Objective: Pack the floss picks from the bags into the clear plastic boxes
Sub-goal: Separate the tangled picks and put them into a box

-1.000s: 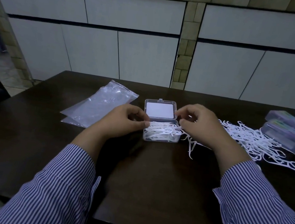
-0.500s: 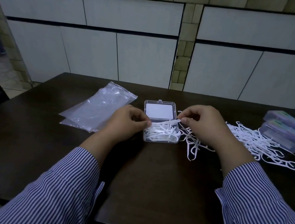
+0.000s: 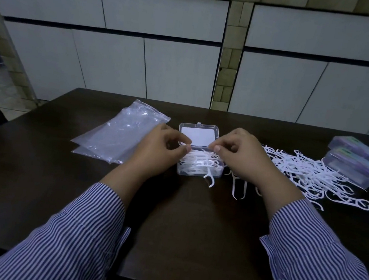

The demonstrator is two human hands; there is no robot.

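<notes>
Both hands meet over the open box (image 3: 199, 169), which sits on the dark table (image 3: 192, 221) between them. The left hand (image 3: 163, 147) has its fingers curled with the thumb tip at the box's left rim; whether it pinches a pick there cannot be told. The right hand (image 3: 240, 153) is curled the same way at the right rim, thumb forward, and its hold is just as unclear. Under the fingertips the box is heaped with white picks (image 3: 196, 162), and one pick (image 3: 209, 179) hangs over the near wall onto the table. The lid (image 3: 198, 134) lies back flat just beyond the hands. Left of the left hand lie crumpled bags (image 3: 119, 134). Right of the right hand spreads the loose pile (image 3: 308, 174), its nearest picks partly hidden under the wrist. Beyond the pile, at the table's far right, two closed boxes (image 3: 355, 162) are stacked.
</notes>
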